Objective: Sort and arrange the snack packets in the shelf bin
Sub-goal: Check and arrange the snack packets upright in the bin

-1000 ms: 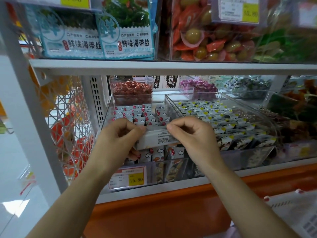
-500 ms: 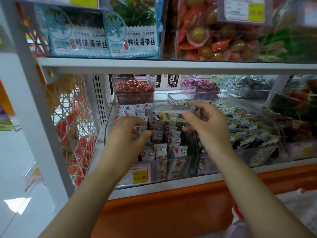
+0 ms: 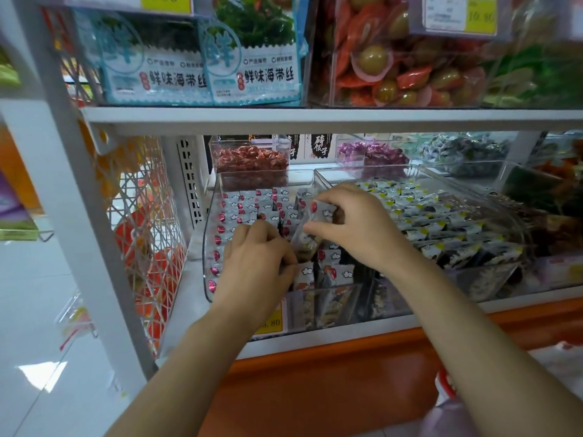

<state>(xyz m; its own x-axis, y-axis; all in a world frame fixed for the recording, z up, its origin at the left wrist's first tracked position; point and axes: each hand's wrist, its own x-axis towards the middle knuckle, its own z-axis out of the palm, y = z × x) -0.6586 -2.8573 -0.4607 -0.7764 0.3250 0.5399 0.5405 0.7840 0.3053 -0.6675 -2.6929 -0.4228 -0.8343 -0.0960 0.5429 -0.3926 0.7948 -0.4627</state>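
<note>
A clear plastic shelf bin [image 3: 212,247] on the lower shelf holds rows of small white snack packets [image 3: 249,201] with red dots and cloud prints. My right hand [image 3: 353,225] pinches one such packet [image 3: 310,228] and holds it tilted above the middle rows. My left hand [image 3: 257,257] is inside the bin just left of it, fingers curled down among the packets; what they grip is hidden. A yellow price tag [image 3: 271,323] on the bin's front shows partly under my left wrist.
A second clear bin [image 3: 473,197] of yellow-marked packets stands to the right. Behind are small bins of red candy [image 3: 250,159] and purple candy [image 3: 372,152]. The upper shelf [image 3: 315,116] hangs low over the bins. A white wire basket [image 3: 142,234] is at left.
My right hand carried the packet from above the bin down into the middle rows. My left hand slid right and deeper into the packets. The white card held a second ago is gone.
</note>
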